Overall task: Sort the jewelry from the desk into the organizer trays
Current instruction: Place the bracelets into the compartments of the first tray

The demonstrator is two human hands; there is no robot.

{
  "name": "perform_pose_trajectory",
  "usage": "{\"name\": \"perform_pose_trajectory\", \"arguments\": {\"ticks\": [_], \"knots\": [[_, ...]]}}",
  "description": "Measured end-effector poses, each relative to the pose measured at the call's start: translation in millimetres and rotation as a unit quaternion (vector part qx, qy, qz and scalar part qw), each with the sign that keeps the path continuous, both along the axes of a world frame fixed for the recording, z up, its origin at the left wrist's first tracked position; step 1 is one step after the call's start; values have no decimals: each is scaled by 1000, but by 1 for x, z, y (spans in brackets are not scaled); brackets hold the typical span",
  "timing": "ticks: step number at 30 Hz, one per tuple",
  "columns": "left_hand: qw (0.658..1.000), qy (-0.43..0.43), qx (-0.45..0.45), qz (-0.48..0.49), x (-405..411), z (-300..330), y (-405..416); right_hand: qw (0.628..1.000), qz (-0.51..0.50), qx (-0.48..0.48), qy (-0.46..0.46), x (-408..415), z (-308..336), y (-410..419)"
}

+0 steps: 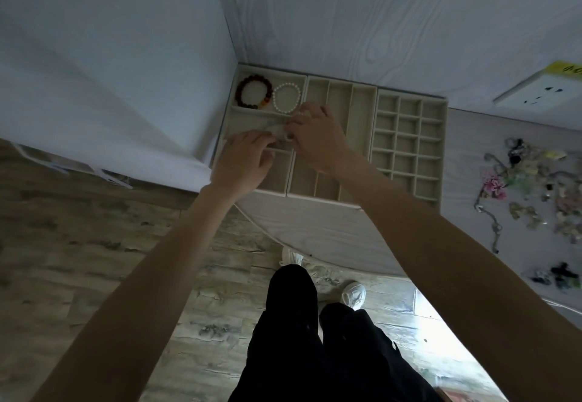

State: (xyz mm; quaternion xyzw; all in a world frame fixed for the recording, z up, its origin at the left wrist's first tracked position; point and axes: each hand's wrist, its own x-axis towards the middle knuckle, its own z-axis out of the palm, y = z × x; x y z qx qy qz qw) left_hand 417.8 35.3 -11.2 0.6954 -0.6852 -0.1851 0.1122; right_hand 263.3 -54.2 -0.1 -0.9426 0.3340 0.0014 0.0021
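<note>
While reaching over the left organizer tray [230,124], both hands meet above its middle compartment. Left hand [244,162]: fingers loosely curled, tips seemingly pinching a pale strand [277,129], perhaps a thin chain, too blurred to name. Right hand [315,137]: fingers bent, tips closed on the same strand's other end. Dark red bead bracelet [254,92] and white pearl bracelet [286,98] side by side in that tray's far compartment. Middle tray [340,96] and grid tray [409,137] alongside. Unsorted jewelry pile [532,187] well apart, on the desk [315,225] at right.
</note>
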Motion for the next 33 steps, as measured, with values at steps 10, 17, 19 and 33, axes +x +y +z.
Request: {"name": "perform_pose_trajectory", "arguments": {"ticks": [10,17,19,33], "knots": [[999,11,-5,39,-4,3,-11,999,1,48,9,2,-8,9],[997,27,-7,70,-6,1,1,999,-13,32,-38,-5,-9,14],[996,14,-34,78,-11,6,4,994,-26,40,-101,-11,-6,17],[964,121,-139,-193,-260,61,-9,887,-364,102,-265,-281,43,107]]}}
